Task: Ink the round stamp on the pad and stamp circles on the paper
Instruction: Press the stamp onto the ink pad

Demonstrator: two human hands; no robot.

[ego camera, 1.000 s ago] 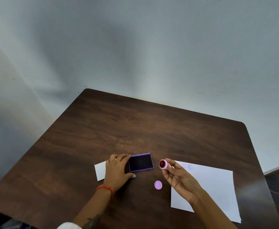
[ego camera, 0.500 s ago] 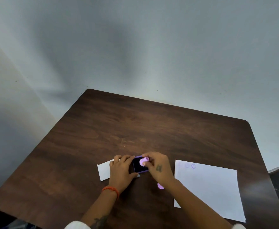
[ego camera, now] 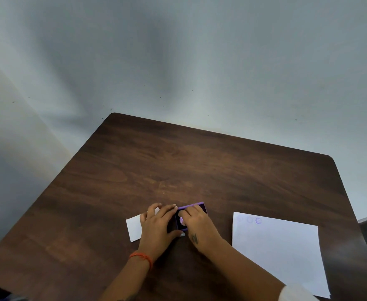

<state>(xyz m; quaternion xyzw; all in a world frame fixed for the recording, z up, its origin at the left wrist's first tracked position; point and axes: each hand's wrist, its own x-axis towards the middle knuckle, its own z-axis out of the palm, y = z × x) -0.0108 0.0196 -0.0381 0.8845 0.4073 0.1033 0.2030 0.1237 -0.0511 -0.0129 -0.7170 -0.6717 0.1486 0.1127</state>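
The dark wooden tabletop carries a white paper at the right, bearing three faint purple circles in a row at its far-left corner; most of the sheet is blank, so plenty of stamping seems left. Well apart to the left sits the purple ink pad, steadied by the left hand, its grip resting against the pad's edge. The right hand pinches the round stamp down onto the pad, re-inking.
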